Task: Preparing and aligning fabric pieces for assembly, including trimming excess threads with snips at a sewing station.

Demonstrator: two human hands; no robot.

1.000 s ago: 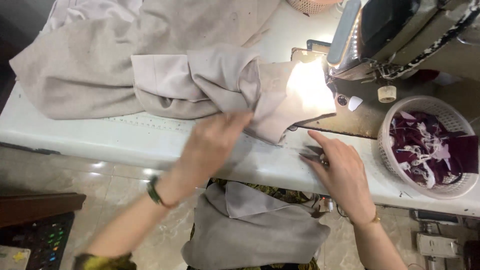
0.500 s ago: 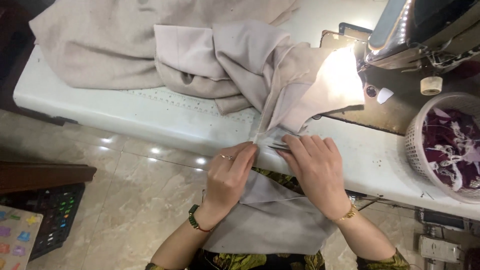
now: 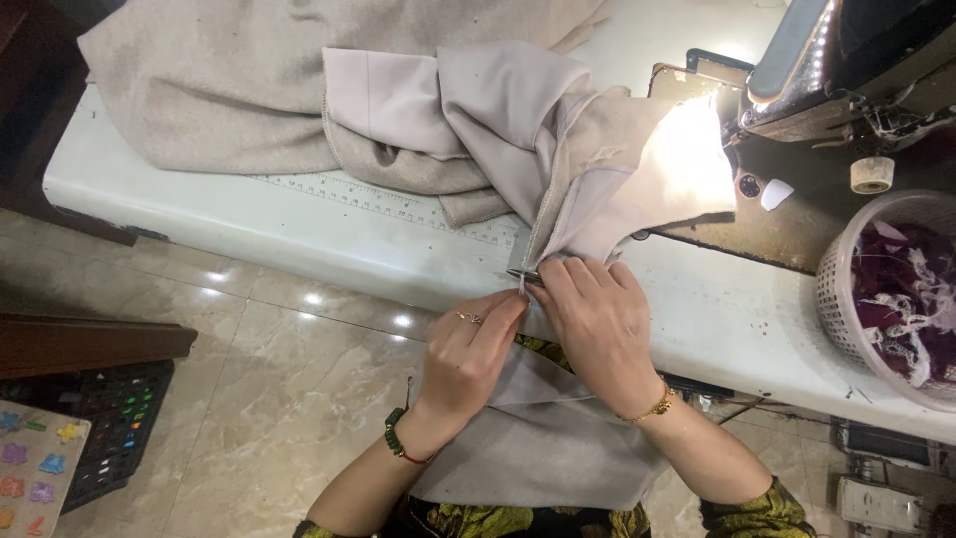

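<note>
A large beige fabric (image 3: 398,110) lies bunched on the white sewing table (image 3: 299,224) and runs under the sewing machine (image 3: 846,70) at the right, brightly lit there. A strip of it hangs over the table's front edge into my lap. My left hand (image 3: 468,354) pinches the fabric's edge at the table front. My right hand (image 3: 597,324) grips the same edge beside it, and a small metal tool tip (image 3: 525,275) shows between the fingers. The two hands touch.
A white plastic basket (image 3: 876,289) of purple and white scraps sits at the table's right end. A ruler strip (image 3: 378,199) runs along the tabletop. Tiled floor lies below; a dark crate (image 3: 110,418) and a colourful toy board (image 3: 35,473) are at the lower left.
Both hands came together from apart on the table to the fabric's edge at the front. The view shifted, so the table and cloth sit higher and more to the right.
</note>
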